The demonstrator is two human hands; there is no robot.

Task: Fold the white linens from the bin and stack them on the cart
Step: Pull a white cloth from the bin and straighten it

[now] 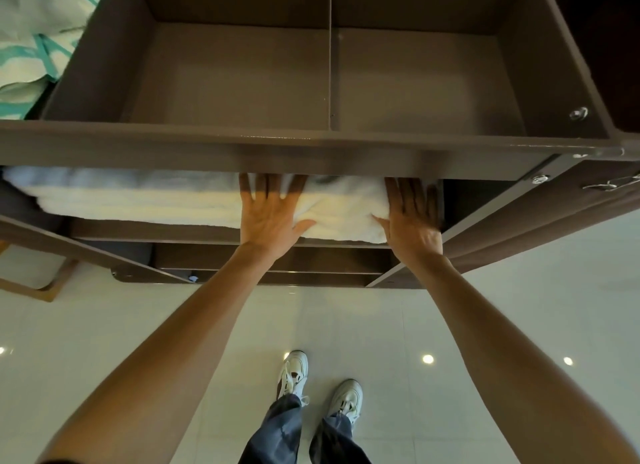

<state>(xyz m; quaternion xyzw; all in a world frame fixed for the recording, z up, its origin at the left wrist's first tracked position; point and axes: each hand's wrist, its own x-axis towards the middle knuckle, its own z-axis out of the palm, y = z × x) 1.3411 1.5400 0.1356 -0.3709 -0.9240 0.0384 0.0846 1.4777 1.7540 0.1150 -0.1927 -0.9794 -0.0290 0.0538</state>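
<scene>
The person is leaning over a dark brown cart (138, 144) and reaching both bare arms into its middle shelf (156, 230), just beneath the front rim of the top tray. The left hand (272, 214) is lying flat, palm down, on a folded white towel (343, 210), its fingers straight and spread, with the fingertips slipping into the shadow under the tray rim. The right hand (412, 217) is pressing flat on the right end of the same towel, fingers straight and close together, thumb resting on the towel's front fold; neither hand is curling round anything. The towel is sitting at the right end of the shelf, near its front edge. To its left, a longer stack of white linens (121, 196) is lying along the same shelf; the left hand is covering the place where the two meet, so whether they are touching cannot be told. Above, the top tray is showing two compartments split by a thin divider (330, 75). A teal-and-white patterned cloth (31, 44) is showing beyond the cart's upper left corner. Below, the person's white sneakers (294, 373) and grey-blue trousers (277, 432) are standing on a glossy pale tiled floor (485, 325).
</scene>
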